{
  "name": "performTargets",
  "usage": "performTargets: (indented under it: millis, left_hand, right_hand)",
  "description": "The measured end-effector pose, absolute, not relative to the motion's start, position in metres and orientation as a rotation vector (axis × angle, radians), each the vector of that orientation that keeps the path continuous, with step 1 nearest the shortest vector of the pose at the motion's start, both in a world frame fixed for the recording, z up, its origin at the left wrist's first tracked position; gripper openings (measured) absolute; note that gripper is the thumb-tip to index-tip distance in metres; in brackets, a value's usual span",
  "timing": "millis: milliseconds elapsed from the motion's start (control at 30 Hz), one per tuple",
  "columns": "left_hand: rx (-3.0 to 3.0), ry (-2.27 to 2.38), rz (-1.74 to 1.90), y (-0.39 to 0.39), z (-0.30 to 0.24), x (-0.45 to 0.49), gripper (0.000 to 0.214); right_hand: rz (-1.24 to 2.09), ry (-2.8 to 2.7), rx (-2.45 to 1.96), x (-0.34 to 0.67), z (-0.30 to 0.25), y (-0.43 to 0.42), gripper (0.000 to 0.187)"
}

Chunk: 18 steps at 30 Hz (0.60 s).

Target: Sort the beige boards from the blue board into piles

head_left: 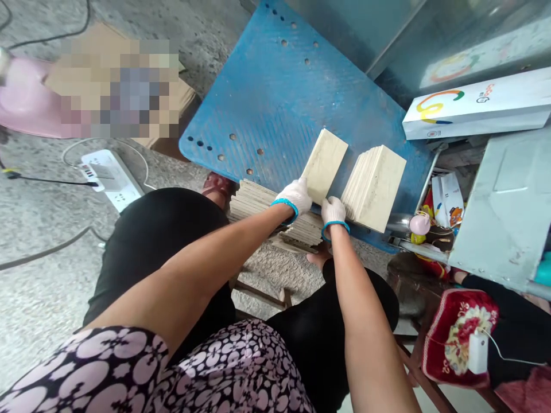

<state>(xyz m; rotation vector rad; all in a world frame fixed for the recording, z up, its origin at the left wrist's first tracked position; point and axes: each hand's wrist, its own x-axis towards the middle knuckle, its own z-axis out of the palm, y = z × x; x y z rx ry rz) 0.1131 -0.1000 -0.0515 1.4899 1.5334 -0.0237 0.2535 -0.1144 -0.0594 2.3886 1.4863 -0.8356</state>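
My left hand [298, 195], in a white knit glove with a blue cuff, grips the near left edge of a pale yellow rectangular board [326, 163]. At the board's near right corner, my right hand [333, 211] has its gloved fingers curled against the edge; its fingertips are partly hidden. To the right, a stack of similar boards [374, 183] leans at a slant on the blue table [275, 97]. More thin boards [252, 198] are piled at the table's near edge, below and left of my hands, partly covered by my left forearm.
A white paper bag [477, 103] lies at the right beside a metal cabinet [503, 201]. A power strip [112, 180] with cords lies on the floor at left, near a cardboard box [185, 97]. A red floral cushion [458, 338] sits at lower right.
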Motion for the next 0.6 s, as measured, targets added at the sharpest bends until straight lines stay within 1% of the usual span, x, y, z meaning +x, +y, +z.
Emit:
performTargets:
  millis: [167,367,533,600]
  left_hand:
    - [1.389,1.56,-0.061,-0.089,-0.063,0.114,0.049]
    - [1.33,1.57,-0.07,-0.085,-0.071,0.115,0.052]
    - [1.248,1.556,-0.005,-0.081,-0.073,0.111,0.044]
    - [1.245,1.578,0.007,-0.079,-0.073,0.107,0.041]
  right_hand:
    - [-0.869,1.488,2.406,0.252,-0.068,-0.111,0.027]
    - [-0.904,1.471,2.472,0.257,-0.08,-0.109,0.025]
    - [-0.968,1.453,2.544,0.264,-0.096,-0.116,0.036]
    - [-1.045,1.416,2.632,0.265,-0.102,-0.12,0.041]
